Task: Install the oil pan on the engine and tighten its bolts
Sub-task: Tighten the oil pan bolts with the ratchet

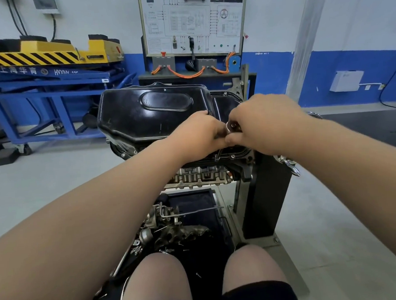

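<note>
The oil pan sits on the engine. Above its right flange, left hand and right hand both grip a silver socket. Keeping it square to that flange should avoid cross-threading.

Open floor lies left of the oil pan, but the black stand post crowds its right end, a wiring board stands behind, and a parts tray sits beneath.

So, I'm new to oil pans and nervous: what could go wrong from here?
Right hand and left hand crowd a shiny tool above the oil pan rim; a slip could drop it into the parts tray below. Whether it sits square on a bolt is hidden, so cross-threading might go unnoticed.
</note>
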A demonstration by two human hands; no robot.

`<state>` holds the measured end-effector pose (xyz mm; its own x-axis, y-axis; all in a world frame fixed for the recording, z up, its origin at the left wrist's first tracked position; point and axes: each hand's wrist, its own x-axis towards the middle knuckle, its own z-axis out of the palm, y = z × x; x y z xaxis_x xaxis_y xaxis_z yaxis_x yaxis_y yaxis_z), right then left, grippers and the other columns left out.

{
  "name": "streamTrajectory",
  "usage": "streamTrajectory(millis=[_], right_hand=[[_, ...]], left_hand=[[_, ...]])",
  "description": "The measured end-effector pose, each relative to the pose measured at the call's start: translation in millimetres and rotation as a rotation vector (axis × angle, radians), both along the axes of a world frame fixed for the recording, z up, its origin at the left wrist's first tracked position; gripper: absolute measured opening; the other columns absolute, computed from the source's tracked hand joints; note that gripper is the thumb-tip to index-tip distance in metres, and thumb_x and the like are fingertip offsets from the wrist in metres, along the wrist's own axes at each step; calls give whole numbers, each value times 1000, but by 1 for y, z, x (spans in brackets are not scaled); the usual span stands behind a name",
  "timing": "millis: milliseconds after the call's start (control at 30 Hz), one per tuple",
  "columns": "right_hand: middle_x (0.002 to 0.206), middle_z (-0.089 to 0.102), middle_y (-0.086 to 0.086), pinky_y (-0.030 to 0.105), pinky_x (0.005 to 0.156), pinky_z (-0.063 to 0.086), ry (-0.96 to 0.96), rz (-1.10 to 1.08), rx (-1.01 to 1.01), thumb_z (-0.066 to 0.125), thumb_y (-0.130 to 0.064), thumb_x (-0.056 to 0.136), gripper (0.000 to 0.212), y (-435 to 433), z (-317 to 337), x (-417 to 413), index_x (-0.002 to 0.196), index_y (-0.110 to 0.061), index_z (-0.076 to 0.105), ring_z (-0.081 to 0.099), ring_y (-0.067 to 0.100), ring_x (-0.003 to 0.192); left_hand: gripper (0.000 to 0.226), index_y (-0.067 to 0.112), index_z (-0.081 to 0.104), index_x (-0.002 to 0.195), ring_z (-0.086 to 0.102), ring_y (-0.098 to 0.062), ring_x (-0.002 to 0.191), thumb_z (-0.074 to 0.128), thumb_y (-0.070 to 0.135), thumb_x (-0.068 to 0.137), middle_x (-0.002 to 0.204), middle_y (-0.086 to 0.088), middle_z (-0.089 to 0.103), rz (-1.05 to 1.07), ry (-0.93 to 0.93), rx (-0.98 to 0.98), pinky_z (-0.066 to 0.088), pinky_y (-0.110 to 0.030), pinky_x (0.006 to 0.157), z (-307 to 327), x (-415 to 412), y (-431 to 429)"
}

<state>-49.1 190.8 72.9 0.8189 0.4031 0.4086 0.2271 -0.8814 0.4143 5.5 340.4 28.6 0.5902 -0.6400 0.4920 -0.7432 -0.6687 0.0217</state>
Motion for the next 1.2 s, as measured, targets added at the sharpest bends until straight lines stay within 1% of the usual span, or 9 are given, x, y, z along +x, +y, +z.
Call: streamTrajectory(millis=[33, 100, 167, 233, 333, 567, 767, 1100, 1200], right_hand=[[62, 43, -4, 22, 42, 26, -8, 10, 9, 52, -56, 85, 31, 2, 2, -1, 81, -25, 54, 41, 11, 52], [63, 43, -5, 23, 43, 25, -7, 21, 23, 51, -57, 85, 32, 8, 4, -3, 84, -26, 55, 40, 10, 53], [64, 42, -5, 24, 43, 23, -6, 21, 29, 50, -58, 86, 33, 17, 3, -3, 86, -26, 55, 38, 11, 53], [64, 40, -5, 24, 43, 22, -8, 21, 32, 50, -59, 86, 33, 25, 1, -5, 85, -26, 52, 36, 11, 53], [62, 38, -4, 24, 43, 20, -17, 31, 32, 49, -55, 89, 31, 32, -1, -7, 79, -26, 48, 35, 11, 50], [59, 39, -3, 23, 42, 21, -46, 19, 5, 48, -52, 90, 41, 37, -8, -6, 62, -24, 37, 38, 14, 47], [60, 38, -3, 24, 42, 22, -31, 30, 22, 46, -51, 91, 36, 39, -14, -4, 66, -25, 40, 38, 14, 49], [60, 37, -3, 25, 43, 21, -37, 13, 34, 46, -52, 91, 45, 43, -10, -9, 60, -25, 28, 36, 13, 49], [59, 38, -4, 24, 42, 19, -75, 12, 34, 46, -53, 91, 45, 43, -7, -10, 59, -26, 29, 35, 12, 48]], left_hand=[[47, 33, 36, 51, 50, -4, 56, 63, 32, 90, 51, 14, 49, -29, -5, -23, 30, -41, 107, 2, -2, 5], [29, 27, 60, 60, 61, -19, 85, 65, 33, 88, 74, 2, 67, -36, -27, -16, 33, -43, 102, 4, -5, 16], [21, 18, 72, 77, 52, -24, 117, 65, 35, 87, 102, -6, 70, 18, -56, -3, 21, -43, 111, 6, -8, 26], [21, 17, 74, 84, 43, -21, 129, 64, 36, 88, 115, -7, 66, 64, -49, -1, 10, -40, 115, 5, -7, 35], [22, 16, 74, 86, 43, -20, 129, 63, 35, 89, 116, -6, 67, 72, -39, -1, 12, -40, 116, 2, -7, 39], [22, 15, 77, 85, 50, -19, 119, 68, 35, 86, 101, -3, 70, 40, -41, -110, 38, -40, 101, -8, -3, 38], [16, 16, 77, 86, 48, -20, 123, 70, 30, 85, 106, -3, 70, 31, -49, -119, 39, -42, 100, -12, -3, 41], [20, 16, 76, 93, 45, -11, 124, 65, 32, 89, 109, 3, 69, 25, -6, -109, 34, -27, 102, -8, -3, 43], [18, 15, 74, 90, 48, -11, 121, 64, 30, 89, 107, 2, 70, 23, 20, -139, 34, -21, 95, -4, -4, 44]])
